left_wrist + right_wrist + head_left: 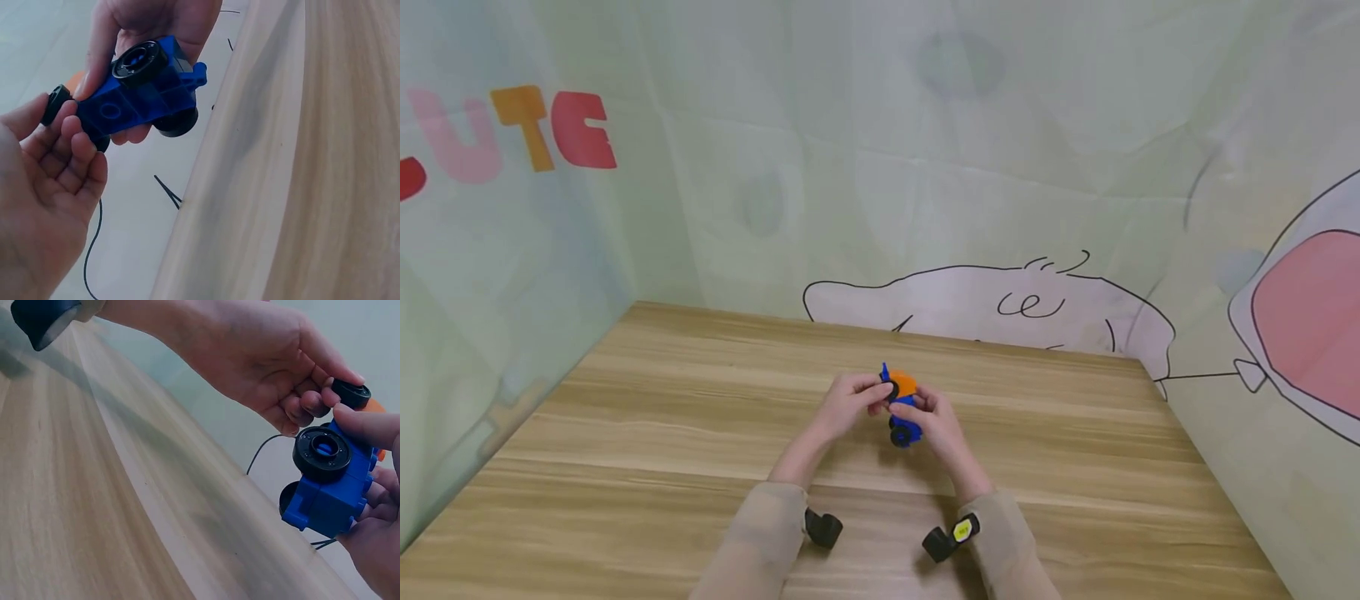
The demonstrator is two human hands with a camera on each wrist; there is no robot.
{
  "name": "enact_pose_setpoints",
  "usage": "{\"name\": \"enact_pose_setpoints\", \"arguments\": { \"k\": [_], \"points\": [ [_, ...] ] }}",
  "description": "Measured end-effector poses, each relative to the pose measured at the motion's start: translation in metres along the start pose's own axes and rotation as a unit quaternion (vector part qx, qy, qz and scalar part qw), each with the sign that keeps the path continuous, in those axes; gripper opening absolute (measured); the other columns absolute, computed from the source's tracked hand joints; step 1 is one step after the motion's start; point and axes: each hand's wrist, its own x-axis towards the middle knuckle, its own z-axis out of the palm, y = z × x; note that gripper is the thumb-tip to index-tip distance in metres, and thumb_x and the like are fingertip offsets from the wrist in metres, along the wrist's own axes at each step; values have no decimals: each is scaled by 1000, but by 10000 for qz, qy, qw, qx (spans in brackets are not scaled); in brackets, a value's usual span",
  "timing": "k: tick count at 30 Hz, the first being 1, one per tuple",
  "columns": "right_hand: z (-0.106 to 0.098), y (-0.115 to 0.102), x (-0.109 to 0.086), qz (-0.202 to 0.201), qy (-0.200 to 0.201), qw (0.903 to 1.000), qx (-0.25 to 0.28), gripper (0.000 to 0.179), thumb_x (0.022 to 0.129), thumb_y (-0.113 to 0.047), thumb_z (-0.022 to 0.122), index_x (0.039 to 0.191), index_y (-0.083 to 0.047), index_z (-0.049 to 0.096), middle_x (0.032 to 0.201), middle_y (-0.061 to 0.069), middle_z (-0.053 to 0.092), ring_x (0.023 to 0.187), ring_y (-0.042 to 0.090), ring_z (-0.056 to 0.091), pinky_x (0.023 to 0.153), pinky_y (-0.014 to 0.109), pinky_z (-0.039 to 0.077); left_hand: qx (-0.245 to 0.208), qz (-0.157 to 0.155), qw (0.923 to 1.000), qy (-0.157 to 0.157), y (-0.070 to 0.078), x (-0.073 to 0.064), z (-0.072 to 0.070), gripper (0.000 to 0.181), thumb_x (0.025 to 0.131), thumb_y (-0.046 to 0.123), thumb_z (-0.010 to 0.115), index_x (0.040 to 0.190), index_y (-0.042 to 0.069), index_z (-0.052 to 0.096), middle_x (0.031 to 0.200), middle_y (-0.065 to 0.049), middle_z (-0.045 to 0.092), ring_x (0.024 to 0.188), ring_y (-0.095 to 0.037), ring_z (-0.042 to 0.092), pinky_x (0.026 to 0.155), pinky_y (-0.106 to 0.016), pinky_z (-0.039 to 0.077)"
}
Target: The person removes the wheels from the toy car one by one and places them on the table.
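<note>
A blue toy car (137, 103) with black wheels and an orange piece (903, 383) is held up above the table between both hands. My left hand (842, 408) pinches a small black wheel (57, 103) at the orange end of the car, thumb on one side and fingertips on the other. The blue body lies in the grip of my right hand (942, 423), its thumb pressed along the side. In the left wrist view the underside shows, with a round socket and a small hitch at the end. A larger black wheel (322, 453) faces the right wrist camera.
The wood-grain table (685, 417) spreads around and below the hands. Printed fabric walls (865, 167) stand behind it and at both sides. Black wrist cameras (823, 529) sit on the sleeves near the front.
</note>
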Motion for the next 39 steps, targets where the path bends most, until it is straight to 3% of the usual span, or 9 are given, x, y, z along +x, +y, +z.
{"name": "enact_pose_setpoints", "arguments": {
  "k": [7,14,28,34,39],
  "points": [
    [2,-3,-3,-78,77,9999,98,43,90,-15,67,129,0,58,111,18,70,91,14,65,92,35,52,-175,-85,9998,106,2,2,4,32,99,11,54,78,-11,61,64,-5,54,62,-14,48,63,-26,38],
    [4,-4,-3,-154,145,9996,192,40,90,-12,67,127,2,59,110,17,70,89,13,64,89,32,52,-207,-67,9996,156,2,1,4,32,98,10,55,77,-13,60,63,-3,55,60,-12,48,62,-27,41],
    [4,0,-3,-422,241,9988,15,40,90,-13,67,126,2,60,111,20,70,91,14,65,90,32,51,-750,-311,9966,131,1,1,6,33,97,9,54,79,-18,56,63,0,55,59,-10,47,60,-22,42],
    [2,-2,-5,-427,467,9976,-286,45,89,-9,68,129,7,55,119,25,66,105,29,65,98,44,49,-1131,-395,9928,46,2,1,7,36,99,10,49,89,-23,58,65,3,57,59,-8,50,61,-22,45],
    [-5,3,1,-346,677,9961,-454,48,89,-10,70,131,8,54,120,25,66,109,35,64,102,48,46,-972,-257,9949,-23,7,-1,6,37,100,11,49,90,-22,62,66,-1,61,60,-8,54,61,-26,49]
  ]
}}
